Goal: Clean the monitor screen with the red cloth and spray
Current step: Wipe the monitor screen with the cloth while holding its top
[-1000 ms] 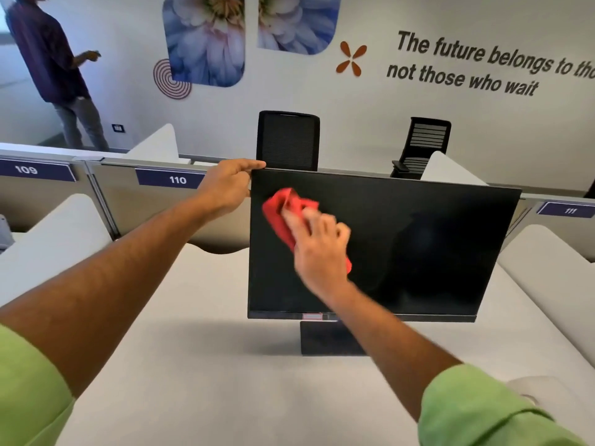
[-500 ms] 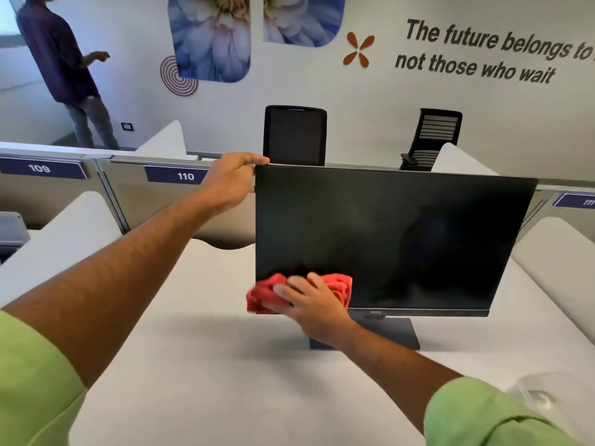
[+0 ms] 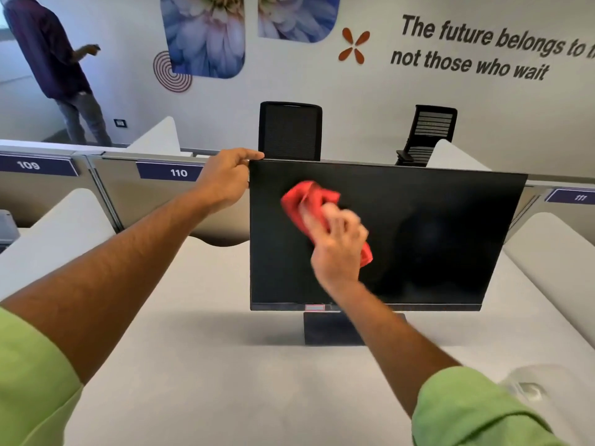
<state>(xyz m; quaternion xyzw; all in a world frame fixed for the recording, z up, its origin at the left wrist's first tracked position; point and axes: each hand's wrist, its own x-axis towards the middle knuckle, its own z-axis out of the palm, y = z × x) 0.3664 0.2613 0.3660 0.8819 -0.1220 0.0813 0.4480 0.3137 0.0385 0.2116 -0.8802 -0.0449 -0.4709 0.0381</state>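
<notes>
A black monitor (image 3: 428, 233) stands on its dark base in the middle of a white desk (image 3: 199, 365), its screen dark. My left hand (image 3: 225, 178) grips the monitor's top left corner. My right hand (image 3: 338, 249), blurred by motion, presses a crumpled red cloth (image 3: 309, 201) flat against the upper left part of the screen. A clear spray bottle (image 3: 528, 386) shows blurred at the lower right, partly behind my green sleeve.
Grey partitions labelled 109, 110 and 111 run behind the desk, with white curved dividers (image 3: 553, 252) at both sides. Two black office chairs (image 3: 289, 130) stand beyond the partition. A person (image 3: 61, 69) stands far left by the wall.
My right hand has carried the red cloth up from the screen's bottom left edge to its upper left area. My left hand has stayed on the top corner.
</notes>
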